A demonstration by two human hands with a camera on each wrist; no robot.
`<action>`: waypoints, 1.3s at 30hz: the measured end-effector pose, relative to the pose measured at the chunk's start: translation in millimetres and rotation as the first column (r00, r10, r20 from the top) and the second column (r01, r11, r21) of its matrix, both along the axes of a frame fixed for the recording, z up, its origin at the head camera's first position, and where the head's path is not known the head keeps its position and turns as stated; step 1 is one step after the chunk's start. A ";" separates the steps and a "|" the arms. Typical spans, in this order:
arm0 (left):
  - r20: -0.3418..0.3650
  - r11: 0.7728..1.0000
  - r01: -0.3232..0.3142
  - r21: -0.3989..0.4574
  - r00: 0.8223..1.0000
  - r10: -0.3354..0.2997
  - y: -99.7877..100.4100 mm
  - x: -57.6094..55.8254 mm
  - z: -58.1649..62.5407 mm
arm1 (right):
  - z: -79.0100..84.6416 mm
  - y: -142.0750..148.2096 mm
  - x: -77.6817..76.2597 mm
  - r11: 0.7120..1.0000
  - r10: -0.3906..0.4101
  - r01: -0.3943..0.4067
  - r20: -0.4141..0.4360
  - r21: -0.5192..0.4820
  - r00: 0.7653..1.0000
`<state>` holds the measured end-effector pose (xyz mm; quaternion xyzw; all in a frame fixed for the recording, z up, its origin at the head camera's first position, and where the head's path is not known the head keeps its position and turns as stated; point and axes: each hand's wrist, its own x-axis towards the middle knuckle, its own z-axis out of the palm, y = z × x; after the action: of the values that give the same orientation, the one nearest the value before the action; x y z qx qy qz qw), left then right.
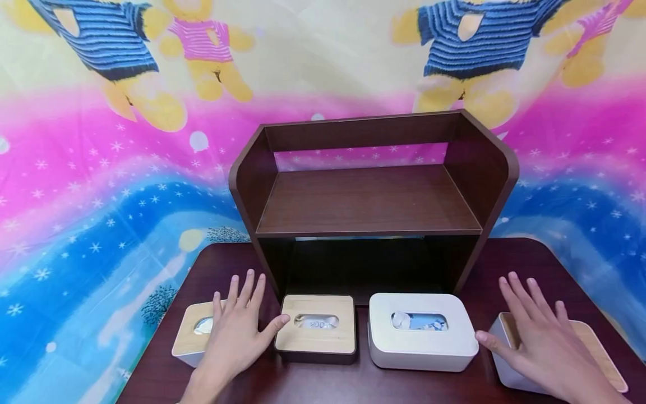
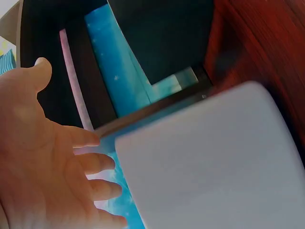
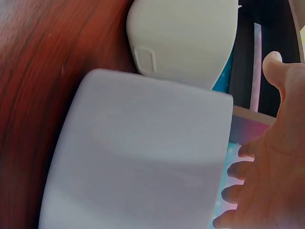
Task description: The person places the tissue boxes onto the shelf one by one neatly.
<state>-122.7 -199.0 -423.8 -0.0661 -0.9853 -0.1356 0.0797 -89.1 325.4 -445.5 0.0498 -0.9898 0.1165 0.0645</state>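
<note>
My left hand (image 1: 234, 331), fingers spread, is over a small white tissue box with a wooden lid (image 1: 189, 331) at the table's left. On the right, my right hand (image 1: 545, 342) spreads above another white box with a wooden lid (image 1: 595, 348), hiding part of it. Between the hands stand a dark tissue box with a light wooden lid (image 1: 318, 308) and a larger white tissue box (image 1: 424, 356). Each wrist view has a plain white box side (image 2: 209, 162) beside straight fingers. Neither hand grips anything.
Behind the boxes a dark brown two-tier shelf (image 1: 368, 202) stands on the dark red wooden table (image 1: 525, 258). A colourful cloth (image 1: 313, 67) printed with bears and snowflakes hangs behind it.
</note>
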 end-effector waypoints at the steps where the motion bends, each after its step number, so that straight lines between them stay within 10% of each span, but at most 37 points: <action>1: 0.007 1.000 0.000 0.002 1.000 0.000 3.1 0.1 -0.2 | -0.2 -1.2 0.4 1.000 0.007 -0.007 -0.006 -0.006 1.000; 17: -0.012 0.998 0.021 0.054 1.000 -0.020 44.1 13.1 -3.5 | -5.8 -28.4 10.6 0.988 0.055 -0.042 0.083 -0.148 0.995; 39: 0.013 0.947 0.233 0.223 0.970 -0.242 120.5 24.2 -17.6 | 0.5 -64.6 14.7 0.968 0.024 0.057 0.315 -0.246 0.949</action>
<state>-98.5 -78.5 -441.3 -0.1722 -0.9505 -0.2536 0.0496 -74.4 260.8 -445.0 0.0134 -0.9649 0.2471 -0.0879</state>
